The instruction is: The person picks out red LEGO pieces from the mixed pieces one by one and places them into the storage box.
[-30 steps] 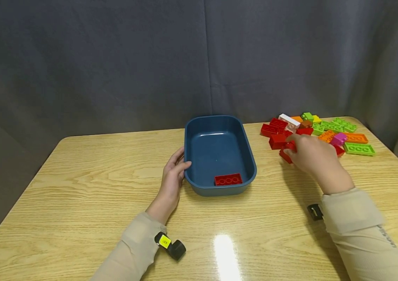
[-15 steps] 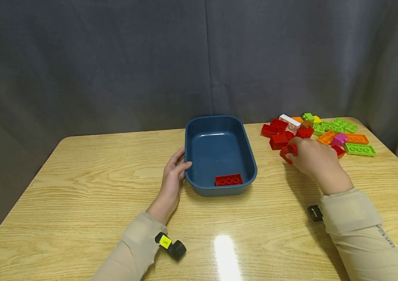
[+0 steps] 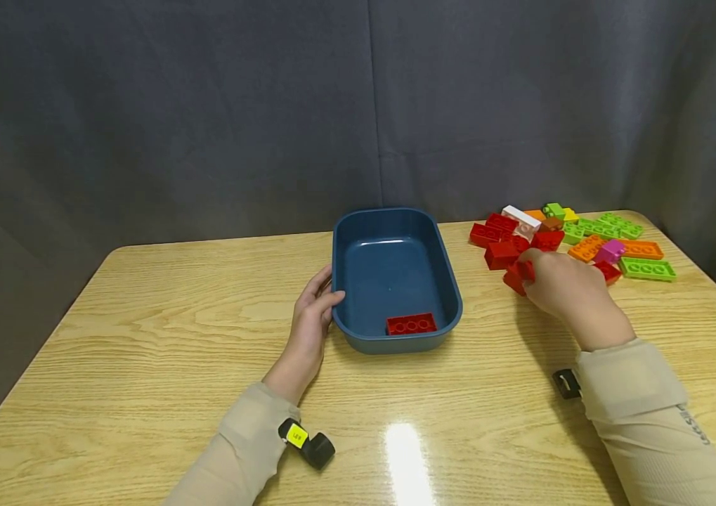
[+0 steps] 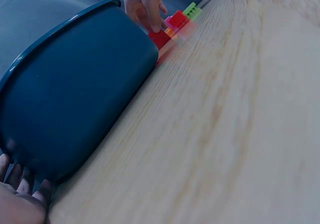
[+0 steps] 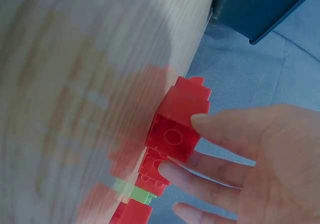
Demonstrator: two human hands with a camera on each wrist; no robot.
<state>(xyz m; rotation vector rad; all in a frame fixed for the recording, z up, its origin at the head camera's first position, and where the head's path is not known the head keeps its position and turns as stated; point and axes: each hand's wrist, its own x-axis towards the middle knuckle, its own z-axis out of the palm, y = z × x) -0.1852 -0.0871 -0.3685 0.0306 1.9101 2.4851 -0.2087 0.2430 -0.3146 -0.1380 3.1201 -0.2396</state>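
Observation:
My left hand [image 3: 310, 323] holds the left side of a deep blue plastic tub [image 3: 389, 274], thumb over the rim and fingers against the outer wall. One red toy brick [image 3: 411, 324] lies inside the tub near its front wall, hollow side showing. At the right, my right hand [image 3: 563, 284] pinches a red toy brick [image 5: 172, 129] between thumb and fingers; its hollow end faces the right wrist camera. That hand partly covers the brick in the head view. Another red brick [image 3: 502, 255] lies just left of the fingertips.
Around the right hand lie several more bricks: red, a white one [image 3: 521, 219], lime green ones [image 3: 646, 268], an orange one [image 3: 587, 248] and a magenta one [image 3: 610, 251]. A dark grey curtain [image 3: 237, 126] hangs behind the wooden table [image 3: 174, 337].
The right hand's fingers have shifted slightly at the red brick, and the brick has tilted a little. More of the red brick behind the hand shows. Left hand and tub look unmoved.

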